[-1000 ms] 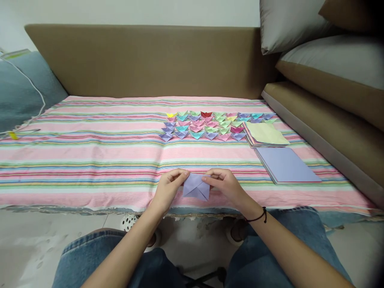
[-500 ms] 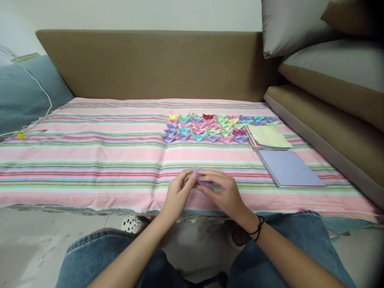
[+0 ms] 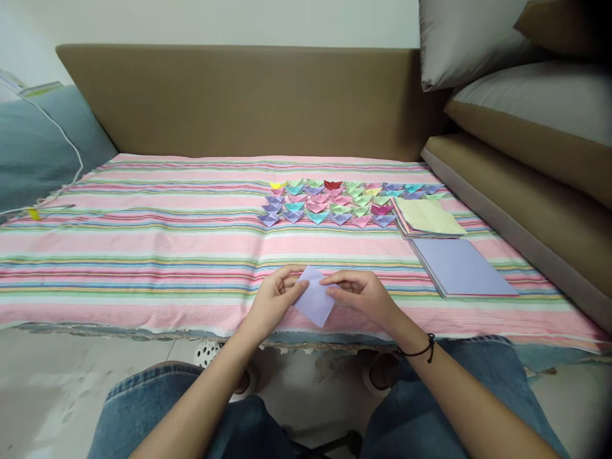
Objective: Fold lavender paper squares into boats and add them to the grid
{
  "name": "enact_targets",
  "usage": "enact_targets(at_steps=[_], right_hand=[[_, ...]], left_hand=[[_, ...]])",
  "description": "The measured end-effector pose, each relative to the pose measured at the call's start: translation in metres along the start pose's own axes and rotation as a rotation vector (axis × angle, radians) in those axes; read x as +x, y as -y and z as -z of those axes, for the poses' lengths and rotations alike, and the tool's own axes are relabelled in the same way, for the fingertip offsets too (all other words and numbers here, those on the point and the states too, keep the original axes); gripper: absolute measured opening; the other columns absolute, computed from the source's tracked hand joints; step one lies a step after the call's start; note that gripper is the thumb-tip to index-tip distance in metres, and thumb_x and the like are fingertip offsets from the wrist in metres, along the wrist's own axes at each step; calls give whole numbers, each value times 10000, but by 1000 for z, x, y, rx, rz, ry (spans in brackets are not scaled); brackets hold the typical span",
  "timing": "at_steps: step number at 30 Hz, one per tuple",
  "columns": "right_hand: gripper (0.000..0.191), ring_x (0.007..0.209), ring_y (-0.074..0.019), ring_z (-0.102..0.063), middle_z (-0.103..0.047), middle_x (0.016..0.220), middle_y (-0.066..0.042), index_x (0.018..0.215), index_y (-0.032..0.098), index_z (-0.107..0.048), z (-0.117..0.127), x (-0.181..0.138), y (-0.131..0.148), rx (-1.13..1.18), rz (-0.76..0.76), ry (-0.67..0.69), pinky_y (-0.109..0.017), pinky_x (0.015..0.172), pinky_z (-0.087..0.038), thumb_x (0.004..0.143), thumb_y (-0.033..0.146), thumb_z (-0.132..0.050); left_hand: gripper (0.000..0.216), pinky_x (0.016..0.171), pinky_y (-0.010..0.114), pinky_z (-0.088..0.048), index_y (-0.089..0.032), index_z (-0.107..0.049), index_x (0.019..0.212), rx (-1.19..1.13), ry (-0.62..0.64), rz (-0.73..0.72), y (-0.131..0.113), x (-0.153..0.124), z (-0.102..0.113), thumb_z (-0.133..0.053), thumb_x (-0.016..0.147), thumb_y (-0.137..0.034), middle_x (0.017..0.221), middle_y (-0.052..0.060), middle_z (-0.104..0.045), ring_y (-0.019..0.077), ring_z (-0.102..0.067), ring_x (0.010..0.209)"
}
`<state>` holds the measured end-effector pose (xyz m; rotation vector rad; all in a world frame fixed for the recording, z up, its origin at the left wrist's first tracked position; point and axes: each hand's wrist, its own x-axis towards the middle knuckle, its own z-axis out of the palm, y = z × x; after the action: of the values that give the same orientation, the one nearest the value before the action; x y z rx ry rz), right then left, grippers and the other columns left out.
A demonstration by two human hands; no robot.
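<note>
A small folded square of lilac paper (image 3: 315, 301) is held between my hands near the front edge of the striped cloth, one corner pointing toward me. My left hand (image 3: 277, 290) pinches its left corner between thumb and fingers. On the other side, my right hand (image 3: 366, 290) grips the right corner with thumb and index finger. Beyond them, folded paper boats (image 3: 317, 218) in several colours stand in rows. To the right lie a stack of lilac-topped paper (image 3: 466, 268) and, behind it, a stack with a pale yellow sheet (image 3: 430, 217) on top.
The striped cloth (image 3: 119, 248) covers the seat, with a brown backrest (image 3: 248, 102) behind it. Cushions (image 3: 535, 127) are piled at the right. A white cable (image 3: 64, 137) with a yellow tag (image 3: 33, 214) lies at the left.
The lilac paper was mostly covered by my fingers and now shows as a flat diamond. My hands have moved slightly apart, to its left and right corners.
</note>
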<state>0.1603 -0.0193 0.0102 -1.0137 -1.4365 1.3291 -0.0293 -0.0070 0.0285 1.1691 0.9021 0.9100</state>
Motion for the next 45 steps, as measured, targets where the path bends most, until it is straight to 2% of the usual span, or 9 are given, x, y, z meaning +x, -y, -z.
enact_targets(at_steps=[4, 8, 12, 17, 21, 25, 28, 34, 45], right_hand=[[205, 851, -207, -657, -698, 935, -77, 857, 190, -720, -2, 0, -3, 5, 2, -56, -314, 712, -545, 689, 307, -713], [223, 842, -214, -661, -700, 949, -83, 865, 183, -714, 0, 1, -1, -3, -32, -146, -331, 710, -546, 681, 309, -714], [240, 920, -221, -646, -683, 1020, -75, 893, 197, -709, 3, 1, 3, 57, -63, -116, -330, 736, -545, 677, 300, -726], [439, 867, -200, -649, -668, 1040, -64, 1007, 207, -674, 7, -2, 9, 142, -144, 34, -335, 730, -561, 588, 261, -795], [471, 835, -190, -653, -667, 1031, -65, 1020, 211, -665, 8, -3, 9, 164, -152, 73, -332, 723, -561, 572, 250, -804], [290, 939, -209, -637, -686, 1016, -63, 913, 206, -699, 6, -1, 7, 136, -115, -10, -326, 779, -529, 645, 301, -754], [195, 841, -191, -647, -705, 890, -49, 815, 194, -710, 4, 1, 6, 75, -80, -91, -311, 741, -518, 680, 335, -722], [192, 652, -169, -616, -684, 695, -28, 668, 179, -689, -2, 1, 5, 32, -61, -217, -283, 589, -482, 660, 367, -728], [159, 598, -154, -623, -684, 646, -27, 625, 174, -679, -10, -1, 1, 91, -12, -353, -264, 558, -501, 601, 294, -780]], left_hand=[[523, 602, 235, -497, -217, -486, 1177, -16, 30, -48, 3, 0, 3, -698, 703, -279, 800, 27, -685, 146, -644, 672], [406, 705, 271, -517, -189, -603, 1035, 61, 119, -74, 2, 0, 12, -735, 651, -217, 932, 62, -673, 169, -653, 790], [382, 754, 319, -519, -171, -629, 988, 99, 179, -13, 1, -1, 17, -753, 628, -202, 919, 61, -664, 202, -656, 842], [320, 558, 230, -475, -169, -654, 947, 103, 114, 17, 4, 1, 18, -747, 647, -229, 752, 11, -645, 99, -578, 558], [240, 700, 261, -502, -177, -690, 898, 85, 102, -25, 0, 1, 17, -723, 677, -265, 847, 40, -682, 158, -634, 762], [185, 709, 272, -507, -176, -722, 804, 141, 20, -45, -4, -2, 12, -683, 713, -332, 823, 57, -704, 183, -639, 785], [161, 683, 256, -500, -173, -718, 747, 121, -9, -54, -1, -2, 7, -700, 694, -325, 772, 42, -706, 161, -632, 727], [160, 611, 220, -475, -158, -648, 686, 13, -37, -59, 9, -3, -1, -768, 622, -242, 668, 2, -674, 116, -610, 619], [266, 560, 196, -444, -144, -536, 561, -44, -230, -100, 14, -2, -7, -776, 614, -246, 638, -16, -605, 89, -566, 593]])
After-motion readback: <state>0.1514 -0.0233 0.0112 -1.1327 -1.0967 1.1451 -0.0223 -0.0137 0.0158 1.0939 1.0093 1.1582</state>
